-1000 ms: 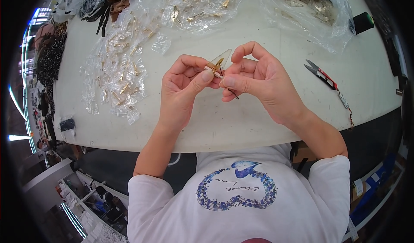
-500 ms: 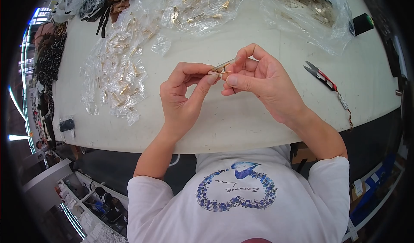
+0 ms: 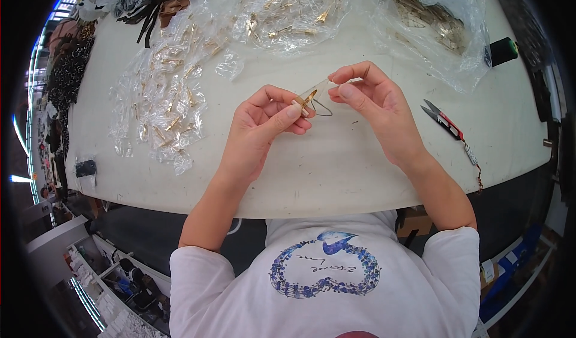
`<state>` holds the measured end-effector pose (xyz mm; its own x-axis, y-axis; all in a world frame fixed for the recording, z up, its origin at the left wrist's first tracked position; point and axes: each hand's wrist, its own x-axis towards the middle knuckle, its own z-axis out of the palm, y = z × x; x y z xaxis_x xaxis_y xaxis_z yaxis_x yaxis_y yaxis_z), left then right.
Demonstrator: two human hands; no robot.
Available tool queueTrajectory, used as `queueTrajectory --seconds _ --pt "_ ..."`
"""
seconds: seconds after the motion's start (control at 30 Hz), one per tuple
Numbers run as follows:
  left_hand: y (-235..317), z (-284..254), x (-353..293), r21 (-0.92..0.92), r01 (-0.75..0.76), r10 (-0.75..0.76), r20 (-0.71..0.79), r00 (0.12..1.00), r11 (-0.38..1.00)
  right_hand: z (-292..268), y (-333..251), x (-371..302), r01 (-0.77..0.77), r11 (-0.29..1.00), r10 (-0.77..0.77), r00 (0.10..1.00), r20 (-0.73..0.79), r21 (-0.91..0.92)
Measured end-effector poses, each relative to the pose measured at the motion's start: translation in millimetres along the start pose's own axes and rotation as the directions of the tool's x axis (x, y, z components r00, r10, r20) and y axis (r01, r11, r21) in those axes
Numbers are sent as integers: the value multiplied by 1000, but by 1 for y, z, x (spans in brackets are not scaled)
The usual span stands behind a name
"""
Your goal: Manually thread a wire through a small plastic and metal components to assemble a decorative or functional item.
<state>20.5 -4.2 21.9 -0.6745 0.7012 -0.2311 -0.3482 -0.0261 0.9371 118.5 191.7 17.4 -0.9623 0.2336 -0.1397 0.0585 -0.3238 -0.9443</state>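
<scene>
A: State the location of the worked item.

B: The gold-coloured piece is held above the tabletop, between the two hands and nearer the left. A clear, thin piece lies just beside it, and a dark cord loop extends from it.

A: Condition of the fingers?

B: On the left hand, thumb and forefinger are pinching the gold-coloured piece at its lower end. On the right hand, the thumb and forefinger tips stand apart, near the clear piece's upper corner; whether either touches that corner, I cannot tell.

A: Which step is in hand?

B: In my judgement, handling of the cord at the gold-coloured piece: the left hand serves as the holder, the right as the free worker. The next move appears to call for a firm left pinch and a precise right fingertip grip on the loop or clear piece, without snagging the cord.

A: Orientation?

B: The long axis runs diagonally, from the left fingertips up to the right and away from the wearer. The narrow end points toward the right forefinger. The loop opens out to the right, its far bend angled toward the wearer.

A: Tools?

B: Red-handled snips lie on the tabletop, well apart from the right hand, blades pointing away from the wearer and leftward.
</scene>
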Motion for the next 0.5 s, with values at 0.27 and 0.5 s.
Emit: queueTrajectory --seconds 0.27,0.5 --pt "-1 -8 0 -305 284 -235 187 954 909 3 9 -3 331 813 -292 944 155 -479" --pt "-3 -10 1 -345 270 -187 256 948 899 2 10 -5 298 780 -274 953 127 -551"
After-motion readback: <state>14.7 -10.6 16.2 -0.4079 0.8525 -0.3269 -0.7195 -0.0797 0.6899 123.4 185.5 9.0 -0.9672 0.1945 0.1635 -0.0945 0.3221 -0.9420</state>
